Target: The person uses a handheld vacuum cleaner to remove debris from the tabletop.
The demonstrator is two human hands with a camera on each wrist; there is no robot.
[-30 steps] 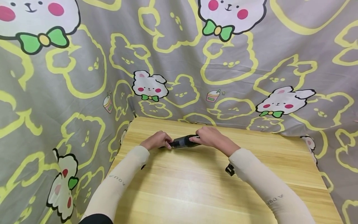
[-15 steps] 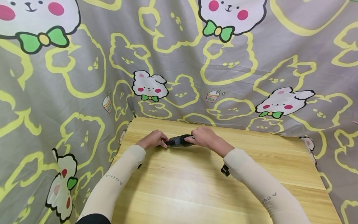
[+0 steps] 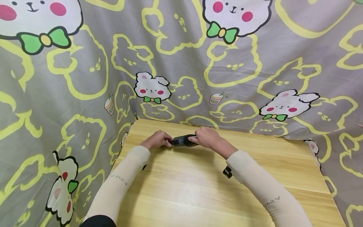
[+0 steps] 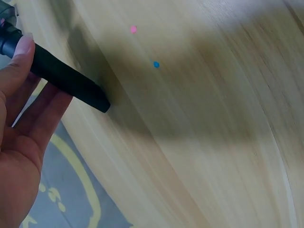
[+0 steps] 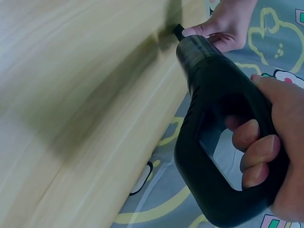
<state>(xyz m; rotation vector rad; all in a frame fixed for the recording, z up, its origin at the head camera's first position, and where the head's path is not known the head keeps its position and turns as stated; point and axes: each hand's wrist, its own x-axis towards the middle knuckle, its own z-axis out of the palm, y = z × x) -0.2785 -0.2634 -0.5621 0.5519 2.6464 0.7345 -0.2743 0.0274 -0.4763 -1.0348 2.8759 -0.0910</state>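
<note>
A black handheld vacuum cleaner (image 3: pixel 181 141) with a clear dust cup is held sideways near the far edge of the table. My right hand (image 3: pixel 209 138) grips its loop handle (image 5: pixel 204 190), fingers wrapped through the opening. At the other end, my left hand (image 3: pixel 157 139) pinches the black crevice nozzle (image 4: pixel 66 78) between thumb and fingers. The nozzle's flat tip points down and away from the cup, close over the wood in the left wrist view. In the right wrist view the dust cup (image 5: pixel 195 53) meets the nozzle beside my left thumb.
A tiny pink bit (image 4: pixel 133 29) and a tiny blue bit (image 4: pixel 156 64) lie on the wooden table (image 3: pixel 181 189). Grey patterned cloth (image 3: pixel 187 63) hangs behind the table and along its sides, close to the far edge.
Both hands and the vacuum cleaner have shifted slightly left over the past second, with a small move away from me at the end. Both grips stay on.
</note>
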